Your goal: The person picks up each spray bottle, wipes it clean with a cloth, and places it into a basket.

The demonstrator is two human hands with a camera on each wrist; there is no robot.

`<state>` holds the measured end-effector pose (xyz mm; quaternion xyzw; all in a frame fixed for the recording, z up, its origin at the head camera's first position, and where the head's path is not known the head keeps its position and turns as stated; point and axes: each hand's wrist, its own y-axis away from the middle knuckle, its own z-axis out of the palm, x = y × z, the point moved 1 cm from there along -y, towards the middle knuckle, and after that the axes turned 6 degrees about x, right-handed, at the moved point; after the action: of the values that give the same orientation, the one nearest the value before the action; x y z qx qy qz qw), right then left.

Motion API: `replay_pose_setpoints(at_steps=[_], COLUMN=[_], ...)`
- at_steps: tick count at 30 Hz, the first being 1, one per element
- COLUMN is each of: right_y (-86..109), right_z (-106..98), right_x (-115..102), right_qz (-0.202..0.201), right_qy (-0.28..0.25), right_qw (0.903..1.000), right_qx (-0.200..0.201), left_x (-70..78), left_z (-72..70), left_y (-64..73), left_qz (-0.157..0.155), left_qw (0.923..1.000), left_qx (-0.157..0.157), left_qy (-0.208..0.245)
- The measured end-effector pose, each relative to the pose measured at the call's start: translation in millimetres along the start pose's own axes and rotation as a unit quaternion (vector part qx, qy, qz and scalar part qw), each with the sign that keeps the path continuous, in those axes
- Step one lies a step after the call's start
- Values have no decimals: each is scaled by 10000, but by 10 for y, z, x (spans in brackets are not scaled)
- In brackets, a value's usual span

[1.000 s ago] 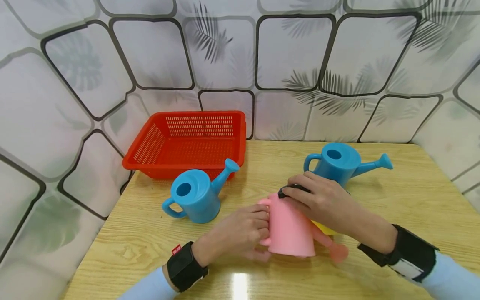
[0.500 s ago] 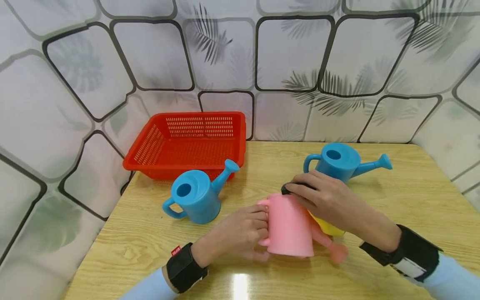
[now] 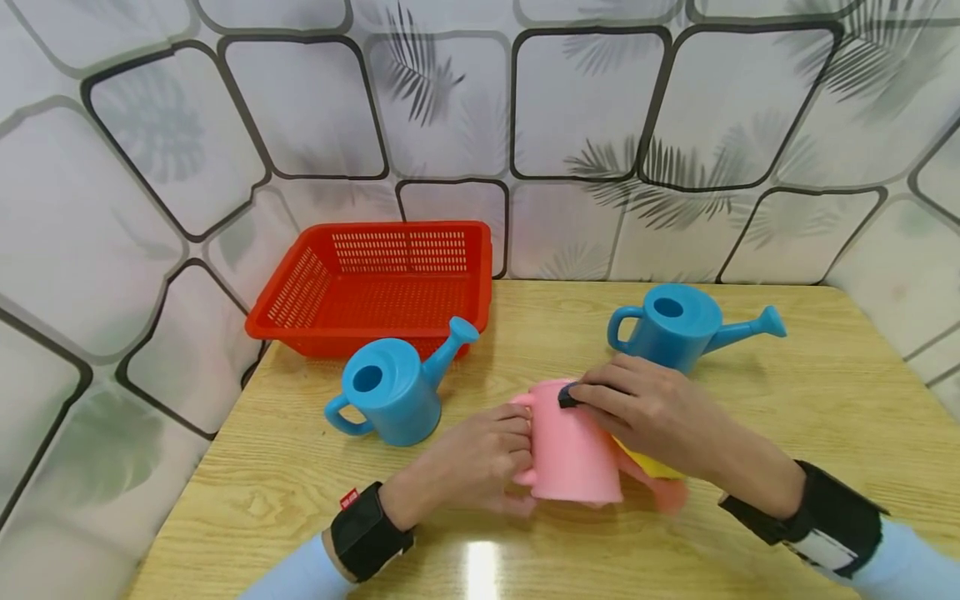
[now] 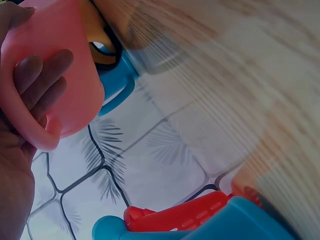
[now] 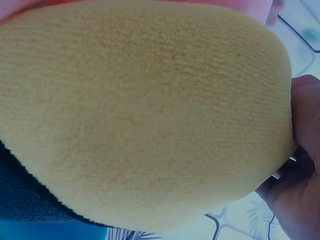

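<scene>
A pink watering can (image 3: 573, 458) is held near the table's front by my left hand (image 3: 483, 454), whose fingers pass through its handle in the left wrist view. The can's spout points right, and its mouth does not show in the head view. My right hand (image 3: 652, 412) grips a yellow cloth (image 5: 145, 115) with a dark edge and a dark blue-grey other side, against the can's upper right side. Much of the cloth is hidden behind that hand in the head view. In the right wrist view it spreads wide below the pink can.
One blue watering can (image 3: 393, 396) stands left of my left hand, before a red perforated basket (image 3: 480, 292). Another blue watering can (image 3: 675, 325) is just behind my right hand. The wooden table (image 3: 315, 517) ends at a patterned wall covering (image 3: 585, 108).
My right hand has moved with the cloth, first slightly right and then down along the pink can. The pink can has shifted slightly left and up in my left hand.
</scene>
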<state>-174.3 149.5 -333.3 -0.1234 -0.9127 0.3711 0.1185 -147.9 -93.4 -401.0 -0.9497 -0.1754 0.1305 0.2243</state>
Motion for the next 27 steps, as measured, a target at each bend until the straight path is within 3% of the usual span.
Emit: replay_pose_setpoints(at_steps=[10,27], right_y=[31,147], right_z=[17,24], right_x=[-130,-353], right_qz=[-88,-135], right_qy=[-101,-707], right_qw=[9999,9953], right_qx=[0,-644], left_x=[-29,-128], left_z=[-21,-1], left_y=[17,71], left_qz=[-203,-293], left_qw=[9998,9994], left_qx=[-49,177], left_qy=[40,92])
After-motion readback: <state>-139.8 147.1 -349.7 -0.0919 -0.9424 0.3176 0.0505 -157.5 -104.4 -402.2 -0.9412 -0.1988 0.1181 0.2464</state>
